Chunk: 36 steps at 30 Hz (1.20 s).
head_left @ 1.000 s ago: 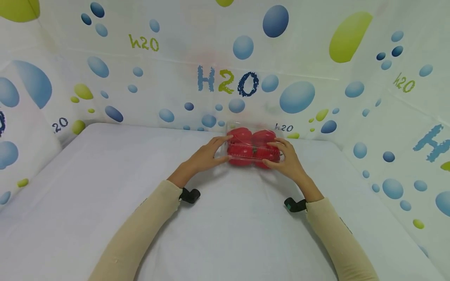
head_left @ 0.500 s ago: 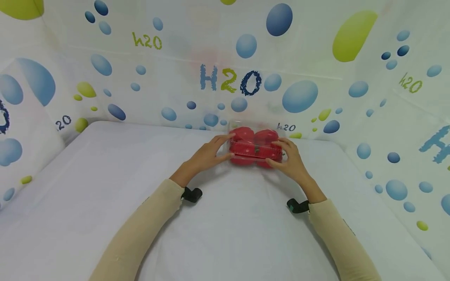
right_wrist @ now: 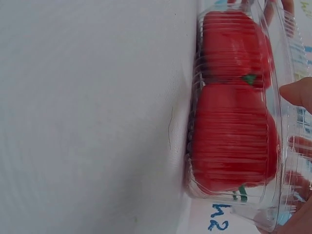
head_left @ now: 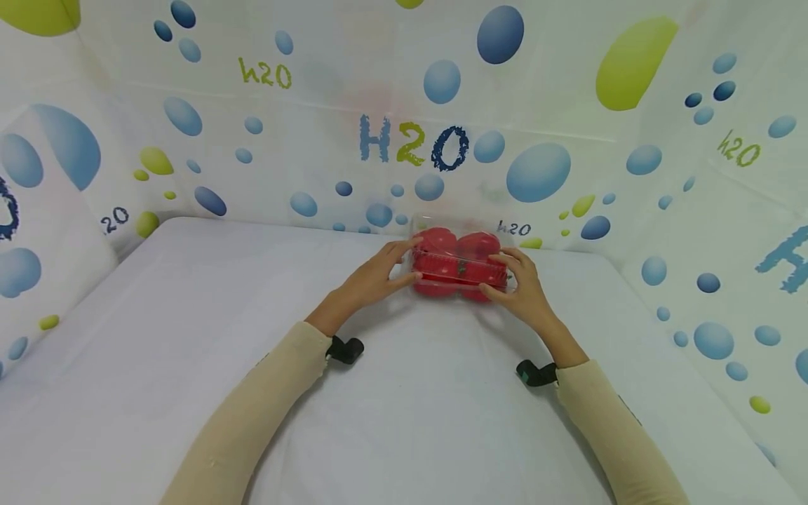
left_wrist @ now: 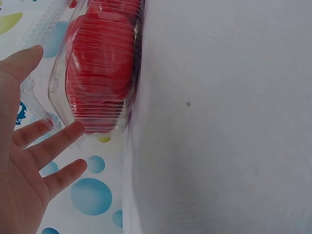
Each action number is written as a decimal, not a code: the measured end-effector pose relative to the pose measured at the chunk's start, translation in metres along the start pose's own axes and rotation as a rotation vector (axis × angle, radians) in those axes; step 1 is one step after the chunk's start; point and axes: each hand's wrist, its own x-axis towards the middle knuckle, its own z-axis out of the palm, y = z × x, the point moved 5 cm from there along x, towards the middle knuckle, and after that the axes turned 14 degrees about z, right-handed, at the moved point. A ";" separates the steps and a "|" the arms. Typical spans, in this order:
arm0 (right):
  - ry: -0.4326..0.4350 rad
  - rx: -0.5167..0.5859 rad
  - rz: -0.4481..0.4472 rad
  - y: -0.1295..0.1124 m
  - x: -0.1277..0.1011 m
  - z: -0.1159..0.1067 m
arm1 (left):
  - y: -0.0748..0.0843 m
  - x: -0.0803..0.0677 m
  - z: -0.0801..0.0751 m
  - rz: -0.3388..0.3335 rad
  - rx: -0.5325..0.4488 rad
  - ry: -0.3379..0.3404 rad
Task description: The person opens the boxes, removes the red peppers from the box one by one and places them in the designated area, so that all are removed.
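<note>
A clear plastic clamshell box (head_left: 459, 286) holding several red vegetables (head_left: 478, 245) with green stems, like bell peppers, rests at the table's back edge. Its lid (left_wrist: 53, 36) stands slightly apart from the ribbed base (right_wrist: 229, 126) along the front. My left hand (head_left: 372, 277) grips the left end, thumb at the front and index finger farther back; in the left wrist view the other fingers (left_wrist: 53, 146) spread beside the corner. My right hand (head_left: 520, 287) grips the right end, thumb (right_wrist: 297, 92) at the front rim and fingers curled behind, partly hidden by the plastic.
A white cloth covers the table (head_left: 404, 421). Close behind the box rises a white backdrop (head_left: 315, 140) printed with blue and green drops and H2O lettering; it also lines both sides.
Both hands stay almost still on the box. The lid's front edge looks slightly higher above the base. The whole head view has shifted a little.
</note>
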 end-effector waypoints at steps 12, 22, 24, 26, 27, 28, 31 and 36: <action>-0.002 0.016 0.001 -0.001 -0.002 -0.001 | 0.002 0.001 -0.001 0.044 0.048 0.041; -0.002 0.017 0.048 0.000 -0.003 0.001 | 0.005 0.000 -0.002 0.048 0.048 0.062; 0.000 0.014 0.063 0.001 -0.003 0.000 | 0.005 0.000 -0.002 0.041 0.045 0.062; 0.002 0.013 0.076 0.002 -0.003 0.000 | 0.005 0.000 -0.003 0.037 0.046 0.063; 0.003 0.016 0.081 0.002 -0.003 -0.001 | 0.005 0.000 -0.003 0.036 0.048 0.062; 0.003 0.020 0.085 0.003 -0.003 -0.001 | 0.005 0.000 -0.003 0.035 0.051 0.061; -0.013 0.038 0.125 0.005 -0.004 -0.002 | 0.005 0.000 -0.002 0.035 0.052 0.057; -0.052 0.055 0.197 0.010 -0.006 -0.003 | 0.004 0.000 -0.002 0.032 0.045 0.059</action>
